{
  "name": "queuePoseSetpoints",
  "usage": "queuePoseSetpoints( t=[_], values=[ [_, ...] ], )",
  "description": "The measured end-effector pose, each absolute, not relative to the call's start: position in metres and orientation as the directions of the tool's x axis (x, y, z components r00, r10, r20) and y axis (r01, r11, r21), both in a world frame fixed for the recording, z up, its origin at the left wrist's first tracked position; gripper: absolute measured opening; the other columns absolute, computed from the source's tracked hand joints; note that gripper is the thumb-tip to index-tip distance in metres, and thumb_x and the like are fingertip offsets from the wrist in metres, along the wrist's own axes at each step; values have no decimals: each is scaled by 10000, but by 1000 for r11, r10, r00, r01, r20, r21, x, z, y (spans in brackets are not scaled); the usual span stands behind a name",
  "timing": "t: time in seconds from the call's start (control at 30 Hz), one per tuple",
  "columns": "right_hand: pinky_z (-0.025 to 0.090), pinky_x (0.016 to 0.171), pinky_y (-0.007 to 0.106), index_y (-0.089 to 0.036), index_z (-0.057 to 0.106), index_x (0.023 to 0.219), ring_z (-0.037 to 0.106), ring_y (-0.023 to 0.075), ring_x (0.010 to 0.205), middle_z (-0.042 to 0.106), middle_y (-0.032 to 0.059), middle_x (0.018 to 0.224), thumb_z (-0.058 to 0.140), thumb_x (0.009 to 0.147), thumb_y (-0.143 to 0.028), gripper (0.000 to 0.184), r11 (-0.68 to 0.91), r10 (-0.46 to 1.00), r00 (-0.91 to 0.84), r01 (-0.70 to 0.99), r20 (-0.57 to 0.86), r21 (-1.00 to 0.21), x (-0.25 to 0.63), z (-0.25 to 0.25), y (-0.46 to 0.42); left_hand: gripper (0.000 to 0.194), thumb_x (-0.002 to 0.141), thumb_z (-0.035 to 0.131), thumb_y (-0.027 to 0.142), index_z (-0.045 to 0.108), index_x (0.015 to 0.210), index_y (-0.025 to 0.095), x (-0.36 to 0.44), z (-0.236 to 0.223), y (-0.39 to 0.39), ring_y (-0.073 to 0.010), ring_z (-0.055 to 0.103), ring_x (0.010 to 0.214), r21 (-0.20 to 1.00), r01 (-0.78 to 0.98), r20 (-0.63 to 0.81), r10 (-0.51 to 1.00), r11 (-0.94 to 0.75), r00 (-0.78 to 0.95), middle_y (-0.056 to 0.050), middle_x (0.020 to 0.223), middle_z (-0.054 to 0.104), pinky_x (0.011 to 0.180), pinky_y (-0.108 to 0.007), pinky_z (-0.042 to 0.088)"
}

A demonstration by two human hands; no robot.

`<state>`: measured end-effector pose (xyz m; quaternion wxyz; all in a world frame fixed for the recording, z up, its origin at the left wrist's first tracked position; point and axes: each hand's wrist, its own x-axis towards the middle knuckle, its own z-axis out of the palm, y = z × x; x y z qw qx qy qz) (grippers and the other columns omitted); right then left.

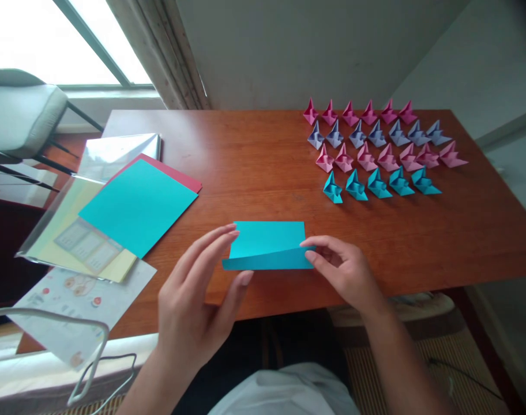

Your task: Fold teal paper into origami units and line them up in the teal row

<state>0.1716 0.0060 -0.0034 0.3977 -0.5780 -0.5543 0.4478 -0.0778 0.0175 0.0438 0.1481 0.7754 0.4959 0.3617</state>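
A turquoise sheet of paper [269, 238] lies near the table's front edge, its near side turned up and over in a loose flap. My right hand [343, 268] pinches the flap's right corner between thumb and forefinger. At the left end of the paper, my left hand [202, 288] is spread, thumb apart from the fingers, with the fingertips near the paper's upper left corner. Whether those fingertips touch the paper I cannot tell.
Rows of folded paper figures in magenta [350, 114], lilac [357, 135], pink [366, 157] and turquoise [379, 184] stand at the right rear of the wooden table [228, 161]. Stacked turquoise sheets [139, 207], a plastic sleeve [116, 153] and a printed sheet [90, 311] lie left.
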Motion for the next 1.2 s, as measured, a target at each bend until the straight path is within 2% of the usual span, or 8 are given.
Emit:
queuePoseSetpoints(
  t=[0.1,0.2,0.37,0.53,0.73,0.9,1.07,1.2],
  values=[
    [562,679,243,-259,749,1042,678,150,784,735,4,879,705,909,-319,153,-171,985,31,195,-168,-966,172,-3,11,504,869,704,124,597,1359,164,-77,49,12,-281,627,1276,480,733,497,838,-483,226,-150,1393,644,1091,-423,502],
    [572,719,262,-247,746,1053,689,166,838,752,25,953,707,900,-329,178,-191,981,60,204,-182,-960,172,-3,17,514,838,716,86,612,1340,129,-65,48,0,-322,585,1322,352,723,512,769,-594,382,-190,1411,628,1107,-477,483],
    [563,707,291,-228,748,1077,697,188,830,766,47,969,670,914,-317,202,-157,988,69,403,-141,-902,172,1,28,508,963,624,332,570,1436,154,-38,33,-15,-377,444,1460,220,711,264,742,-668,616,-170,1571,498,1209,-576,312],
    [557,699,315,-189,740,1049,672,179,731,757,49,914,641,904,-204,177,-11,999,33,656,14,-754,169,4,39,600,981,561,502,523,1488,182,-30,17,-10,-388,438,1467,188,772,129,795,-607,593,-146,1587,483,1207,-610,272],
    [557,944,444,-197,688,1158,665,291,1081,710,113,1168,646,906,-160,257,170,983,-99,795,152,-583,169,4,47,567,1006,514,461,519,1489,163,-30,13,-6,-383,461,1449,188,780,89,802,-597,591,-150,1573,500,1179,-601,316],
    [525,995,514,-226,644,1260,632,334,1151,706,117,1209,704,896,-193,370,224,974,-180,859,137,-461,168,11,48,569,1004,515,458,519,1488,159,-32,11,-3,-389,459,1449,211,770,71,795,-602,602,-159,1572,499,1183,-616,316],
    [522,986,508,-216,638,1270,607,352,1165,703,125,1189,774,845,-178,447,238,971,-230,901,66,-362,161,20,51,574,1002,525,451,509,1501,168,-33,11,1,-392,469,1440,232,766,40,793,-599,608,-154,1576,496,1182,-626,324],
    [522,972,501,-197,654,1219,600,352,1137,692,132,1128,791,831,-183,412,238,968,-252,920,-3,-313,158,22,58,562,1010,512,443,510,1504,175,-32,11,2,-381,451,1457,240,774,25,801,-586,598,-137,1593,476,1192,-611,321]
  ],
)
